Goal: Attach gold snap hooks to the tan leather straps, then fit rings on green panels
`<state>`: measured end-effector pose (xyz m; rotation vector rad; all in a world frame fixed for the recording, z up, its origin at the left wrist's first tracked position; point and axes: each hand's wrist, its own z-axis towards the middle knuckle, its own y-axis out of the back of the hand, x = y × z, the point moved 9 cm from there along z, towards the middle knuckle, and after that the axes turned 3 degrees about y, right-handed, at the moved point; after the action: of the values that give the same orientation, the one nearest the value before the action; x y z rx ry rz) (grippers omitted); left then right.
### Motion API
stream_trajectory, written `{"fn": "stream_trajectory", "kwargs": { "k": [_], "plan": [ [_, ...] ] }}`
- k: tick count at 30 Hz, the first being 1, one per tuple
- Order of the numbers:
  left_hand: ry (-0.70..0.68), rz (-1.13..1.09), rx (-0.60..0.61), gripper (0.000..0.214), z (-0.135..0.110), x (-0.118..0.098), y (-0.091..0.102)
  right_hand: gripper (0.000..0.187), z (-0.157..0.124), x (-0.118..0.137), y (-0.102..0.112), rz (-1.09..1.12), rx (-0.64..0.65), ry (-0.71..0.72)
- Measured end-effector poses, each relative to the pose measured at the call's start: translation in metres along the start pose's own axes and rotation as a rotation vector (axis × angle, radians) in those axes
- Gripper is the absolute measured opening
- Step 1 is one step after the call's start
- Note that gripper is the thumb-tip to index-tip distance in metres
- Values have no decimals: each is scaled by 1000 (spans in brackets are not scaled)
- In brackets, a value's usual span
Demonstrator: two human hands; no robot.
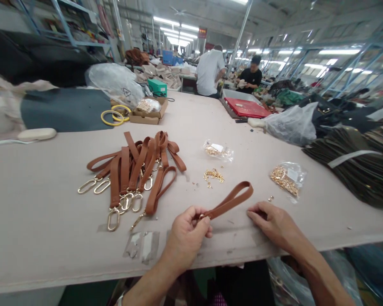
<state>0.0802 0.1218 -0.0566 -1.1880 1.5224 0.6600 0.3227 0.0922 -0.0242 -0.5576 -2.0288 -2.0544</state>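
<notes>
Close to the tabletop's point(51, 238) near edge, the left hand point(187, 233) is clenched around one end of a brown looped leather strap point(232, 199), which lies flat and angles away to the right. Just beside the loop, the right hand point(271, 223) rests palm down with its fingers curled. From my remote view I cannot tell if they pinch anything small.

Past the strap I see a small scatter of loose gold metal fittings point(213, 175), with a clear plastic bag of gold hardware point(285, 178) toward the right edge. Left of centre is a pile of brown leather straps with gold oval clasps point(134, 170). Near the far edge stands a shallow cardboard box point(148, 112), and beyond it a person in a white shirt point(209, 72).
</notes>
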Motion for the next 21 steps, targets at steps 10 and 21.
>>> {"fn": "stream_trajectory", "kwargs": {
  "k": [10, 21],
  "plan": [
    [-185, 272, -62, 13, -14, -14, -1, 9, -52, 112, -3, 355, -344, 404],
    [-284, 149, -19, 15, -20, -21, -3, 14, -50, 143, -8, 335, -493, 445]
  ]
}}
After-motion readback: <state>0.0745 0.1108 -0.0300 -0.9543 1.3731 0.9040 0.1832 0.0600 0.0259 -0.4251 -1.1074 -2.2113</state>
